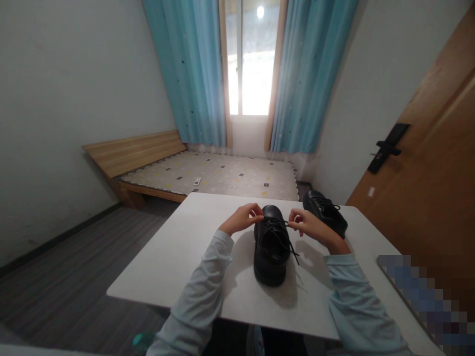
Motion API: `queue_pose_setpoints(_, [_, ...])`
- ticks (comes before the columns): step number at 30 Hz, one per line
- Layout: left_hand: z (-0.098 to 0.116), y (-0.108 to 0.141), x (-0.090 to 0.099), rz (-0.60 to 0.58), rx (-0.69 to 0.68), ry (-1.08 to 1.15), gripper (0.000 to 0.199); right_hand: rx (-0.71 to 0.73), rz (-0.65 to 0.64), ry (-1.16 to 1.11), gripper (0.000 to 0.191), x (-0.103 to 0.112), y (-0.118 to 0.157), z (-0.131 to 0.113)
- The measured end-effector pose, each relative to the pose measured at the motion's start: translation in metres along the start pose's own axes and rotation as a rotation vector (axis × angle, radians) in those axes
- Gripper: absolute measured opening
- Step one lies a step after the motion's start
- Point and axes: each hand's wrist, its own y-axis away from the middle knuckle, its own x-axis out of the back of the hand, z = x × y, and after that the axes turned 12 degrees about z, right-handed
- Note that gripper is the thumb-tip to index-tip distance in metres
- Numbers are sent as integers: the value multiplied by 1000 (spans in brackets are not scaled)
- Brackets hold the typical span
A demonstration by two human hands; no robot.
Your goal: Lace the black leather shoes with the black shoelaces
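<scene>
Both hands flank a black lace-up shoe (270, 274), which stands upright on its sole between them, toe pointing away from the person. At its right side, the right hand (303, 223) pinches a black shoelace (285, 223) between thumb and fingertips, drawing it out sideways from the eyelets. On its left, the left hand (244, 218) has thumb and fingers together at the edge of the lacing; whether they grip a lace, I cannot tell. Another length of lace trails over the shoe's right side toward the tabletop. Light blue sleeves (198, 291) reach in on either side of the shoe.

Beneath the shoe is a white table (159, 267); well to the shoe's right, along the table's edge, a flat object (419, 291) is pixelated beyond reading. A matching black shoe (322, 210) sits past the lace-up shoe and to its right, beyond the right wrist.

Further right of the shoe, a wooden door (434, 163) carries a black handle (388, 148) and a small white label (371, 191), too small to read. Beyond the shoe, a white device (197, 181) with indistinct markings lies on a patterned mattress (222, 170). Farthest off, blue curtains (200, 74) frame a bright window (256, 74).
</scene>
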Motion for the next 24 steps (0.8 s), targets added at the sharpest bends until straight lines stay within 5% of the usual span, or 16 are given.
queue_pose_setpoints(4, [14, 0, -4, 132, -139, 18, 25, 123, 161, -39, 18, -4, -2, -8])
queue_pose_setpoints(9, [24, 2, -10, 71, -245, -94, 27, 190, 170, 17, 25, -14, -3, -15])
queue_pose_setpoints(24, [27, 2, -19, 31, -189, -74, 21, 168, 123, 98, 27, -26, -6, -13])
